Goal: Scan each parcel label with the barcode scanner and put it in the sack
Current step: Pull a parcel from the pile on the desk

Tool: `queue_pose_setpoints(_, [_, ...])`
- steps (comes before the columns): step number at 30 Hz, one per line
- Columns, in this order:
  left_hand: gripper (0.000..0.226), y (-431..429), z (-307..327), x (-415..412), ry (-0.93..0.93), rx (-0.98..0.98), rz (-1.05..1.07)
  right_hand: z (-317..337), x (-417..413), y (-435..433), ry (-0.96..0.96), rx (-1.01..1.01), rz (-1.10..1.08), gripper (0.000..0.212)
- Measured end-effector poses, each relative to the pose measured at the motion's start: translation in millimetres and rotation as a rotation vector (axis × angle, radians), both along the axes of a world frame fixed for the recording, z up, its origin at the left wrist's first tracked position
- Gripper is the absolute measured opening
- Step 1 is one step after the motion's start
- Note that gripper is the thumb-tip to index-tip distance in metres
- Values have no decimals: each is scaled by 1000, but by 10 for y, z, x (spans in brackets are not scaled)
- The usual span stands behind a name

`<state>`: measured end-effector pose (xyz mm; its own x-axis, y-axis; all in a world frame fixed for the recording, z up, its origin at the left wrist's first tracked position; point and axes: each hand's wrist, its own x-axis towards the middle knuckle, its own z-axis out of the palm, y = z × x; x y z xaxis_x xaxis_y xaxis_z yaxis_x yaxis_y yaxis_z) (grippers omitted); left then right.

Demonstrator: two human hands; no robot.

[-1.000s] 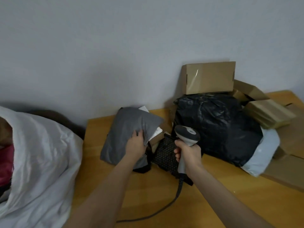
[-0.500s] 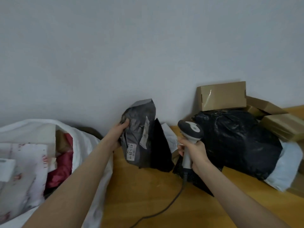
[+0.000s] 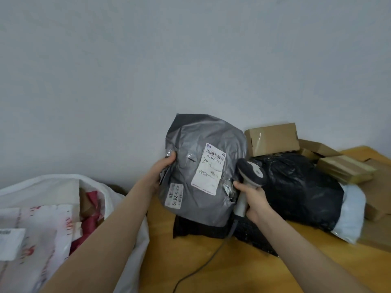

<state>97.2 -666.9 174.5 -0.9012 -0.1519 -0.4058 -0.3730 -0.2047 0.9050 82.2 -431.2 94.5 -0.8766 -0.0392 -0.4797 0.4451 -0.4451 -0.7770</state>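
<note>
My left hand (image 3: 161, 170) grips the left edge of a grey plastic parcel (image 3: 203, 178), held upright above the wooden table (image 3: 211, 269). Its white shipping label (image 3: 209, 169) with a barcode faces me, and a smaller sticker sits at its lower left. My right hand (image 3: 254, 199) holds the grey barcode scanner (image 3: 250, 176) by its handle, just right of the parcel, with its head level with the label. The scanner's cable trails down across the table. The white sack (image 3: 63, 208) stands open at the lower left with several parcels inside.
A large black plastic parcel (image 3: 296, 187) lies right of the scanner, over a white bag (image 3: 351, 216). Cardboard boxes (image 3: 273, 139) are stacked against the wall behind it. A black bag (image 3: 198, 228) lies on the table under the held parcel.
My left hand has lifted the grey parcel off the table and turned it so that its label faces me. The scanner has stayed beside it. The view has swung left towards the sack.
</note>
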Motion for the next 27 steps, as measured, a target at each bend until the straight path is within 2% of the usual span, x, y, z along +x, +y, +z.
queue_pose_setpoints(3, [32, -118, -47, -59, 78, -179, 99, 16, -16, 62, 40, 83, -103, 30])
queue_pose_setpoints(6, [50, -207, -128, -115, 167, -269, 264, 31, -40, 129, 77, 148, -133, 28])
queue_pose_setpoints(8, [55, -191, -175, -156, 222, -351, 301, 43, -43, 159, 106, 170, -131, 23])
queue_pose_setpoints(11, [39, -83, -216, -208, 275, -482, 186, 64, -8, 193, 135, 178, -138, 20])
queue_pose_setpoints(12, [42, -40, -226, -234, 257, -539, 113, 72, 12, 211, 142, 187, -137, 20])
queue_pose_setpoints(15, [71, 73, -222, -318, 119, -622, -37, 95, 66, 295, 168, 213, -118, 20])
queue_pose_setpoints(16, [70, 102, -216, -336, 78, -627, -61, 105, 85, 333, 175, 218, -112, 20])
queue_pose_setpoints(20, [27, 209, -226, -425, 67, -630, -90, 97, 118, 504, 190, 251, -110, 21])
queue_pose_setpoints(25, [19, 383, -196, -462, 116, -657, -203, 79, 128, 598, 190, 275, -117, 21])
queue_pose_setpoints(27, [15, 412, -191, -449, 141, -658, -175, 73, 129, 581, 191, 281, -103, 20])
